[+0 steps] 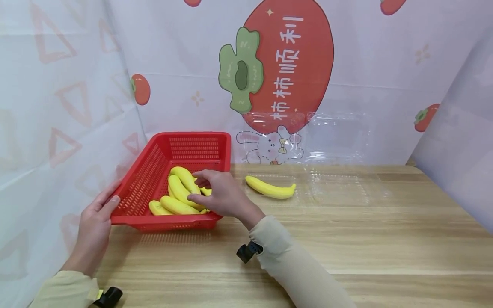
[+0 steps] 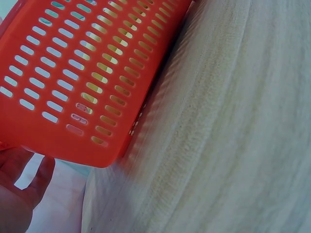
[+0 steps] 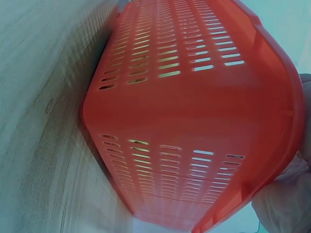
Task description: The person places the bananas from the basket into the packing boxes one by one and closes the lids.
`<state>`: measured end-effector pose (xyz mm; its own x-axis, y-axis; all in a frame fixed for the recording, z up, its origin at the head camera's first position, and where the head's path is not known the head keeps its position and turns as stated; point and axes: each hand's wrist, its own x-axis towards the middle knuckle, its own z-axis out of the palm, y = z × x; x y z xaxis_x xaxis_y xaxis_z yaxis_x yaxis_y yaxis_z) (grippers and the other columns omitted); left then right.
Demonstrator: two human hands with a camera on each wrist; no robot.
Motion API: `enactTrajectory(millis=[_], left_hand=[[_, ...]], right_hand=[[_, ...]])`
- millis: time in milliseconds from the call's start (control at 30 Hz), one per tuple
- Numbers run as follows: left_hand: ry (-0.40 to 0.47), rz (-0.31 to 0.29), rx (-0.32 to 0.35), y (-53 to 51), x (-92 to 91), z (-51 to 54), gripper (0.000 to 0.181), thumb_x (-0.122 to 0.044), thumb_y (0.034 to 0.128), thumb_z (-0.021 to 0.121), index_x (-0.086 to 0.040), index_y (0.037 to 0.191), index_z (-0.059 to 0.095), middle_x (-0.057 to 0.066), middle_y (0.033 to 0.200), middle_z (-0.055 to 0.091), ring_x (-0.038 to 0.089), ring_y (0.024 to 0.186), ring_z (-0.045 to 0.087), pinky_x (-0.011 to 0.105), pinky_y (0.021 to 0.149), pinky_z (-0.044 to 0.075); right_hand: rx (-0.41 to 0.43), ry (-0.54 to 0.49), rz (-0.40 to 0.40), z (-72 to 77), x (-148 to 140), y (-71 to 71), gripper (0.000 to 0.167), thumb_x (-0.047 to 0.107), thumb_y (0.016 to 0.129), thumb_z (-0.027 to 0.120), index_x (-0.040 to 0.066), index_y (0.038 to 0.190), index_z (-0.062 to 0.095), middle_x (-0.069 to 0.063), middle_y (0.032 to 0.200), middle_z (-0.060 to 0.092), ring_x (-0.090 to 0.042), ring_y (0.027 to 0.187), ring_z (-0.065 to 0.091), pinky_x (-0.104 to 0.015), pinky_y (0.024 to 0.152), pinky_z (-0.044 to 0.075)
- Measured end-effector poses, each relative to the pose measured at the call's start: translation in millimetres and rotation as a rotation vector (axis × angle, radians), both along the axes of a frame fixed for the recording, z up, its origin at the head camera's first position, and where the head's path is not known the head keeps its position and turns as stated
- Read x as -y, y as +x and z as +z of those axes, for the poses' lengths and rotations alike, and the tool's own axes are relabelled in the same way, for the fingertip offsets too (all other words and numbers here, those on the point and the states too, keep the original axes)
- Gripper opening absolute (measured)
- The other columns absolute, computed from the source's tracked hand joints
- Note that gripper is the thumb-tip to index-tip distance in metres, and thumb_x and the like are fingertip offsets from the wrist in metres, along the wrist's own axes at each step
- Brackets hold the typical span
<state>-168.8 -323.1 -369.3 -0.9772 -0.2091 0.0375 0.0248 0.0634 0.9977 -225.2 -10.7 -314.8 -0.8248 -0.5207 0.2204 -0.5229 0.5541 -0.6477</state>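
Observation:
A red plastic basket [image 1: 167,220] with slotted walls holds several yellow bananas [image 1: 179,205]. At its left front corner, my left hand [image 1: 92,224] pinches the rim, thumb on top. The left wrist view shows that hand [image 2: 22,189] at the corner of the basket [image 2: 73,143]. Over the right side of the basket reaches my right hand [image 1: 225,196], thumb and fingers spread apart above the bananas, with nothing visibly held. In the right wrist view the basket wall [image 3: 170,109] fills the middle and hides the bananas, while part of the right hand [image 3: 286,199] shows beyond the rim.
Right of the basket, a single banana [image 1: 269,188] lies in a clear plastic container [image 1: 302,184] with its lid raised behind. Another clear container [image 1: 339,188] stands open beside it. A printed cloth [image 1: 185,102] hangs behind the wooden table [image 1: 346,256], and cloth also closes the left side.

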Motion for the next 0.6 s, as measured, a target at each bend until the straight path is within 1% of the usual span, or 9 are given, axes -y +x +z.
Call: enactTrajectory(millis=[100,267,367,600], left_hand=[[0.016,-0.002,-0.013,1.1,1.9,-1.1,0.059,-0.036,0.1129,0.049,-0.026,0.168,0.032,-0.001,0.178,0.023,-0.004,0.12,0.053,0.004,0.083,0.054],[0.001,0.006,0.0,2.8,1.1,-1.6,0.059,-0.037,0.1131,0.048,-0.026,0.169,0.031,0.001,0.179,0.021,-0.006,0.119,0.053,0.003,0.082,0.053],[0.002,0.008,0.006,2.1,-0.2,-0.9,0.06,-0.037,0.1129,0.048,-0.026,0.169,0.031,0.001,0.179,0.02,-0.006,0.118,0.054,0.003,0.081,0.054],[0.001,0.006,0.0,-0.2,-0.9,1.2,0.059,-0.038,0.1129,0.048,-0.027,0.169,0.031,0.001,0.179,0.019,0.0,0.127,0.05,0.003,0.082,0.053]], right_hand=[[0.001,0.019,0.002,-1.2,1.9,1.2,0.063,0.036,0.092,0.083,0.014,0.148,0.062,-0.005,0.133,0.074,-0.021,0.12,0.072,-0.023,0.096,0.06],[-0.001,0.044,0.004,-3.0,2.8,2.0,0.063,0.037,0.092,0.083,0.015,0.148,0.062,-0.002,0.134,0.074,-0.019,0.12,0.071,-0.021,0.095,0.06],[0.008,0.064,0.009,-0.6,3.0,1.0,0.063,0.036,0.092,0.084,0.015,0.147,0.063,-0.003,0.133,0.074,-0.019,0.12,0.07,-0.021,0.094,0.06],[0.057,0.163,0.01,10.6,10.8,-3.9,0.063,0.038,0.09,0.086,0.015,0.145,0.065,-0.002,0.128,0.075,-0.017,0.114,0.07,-0.02,0.089,0.06]])
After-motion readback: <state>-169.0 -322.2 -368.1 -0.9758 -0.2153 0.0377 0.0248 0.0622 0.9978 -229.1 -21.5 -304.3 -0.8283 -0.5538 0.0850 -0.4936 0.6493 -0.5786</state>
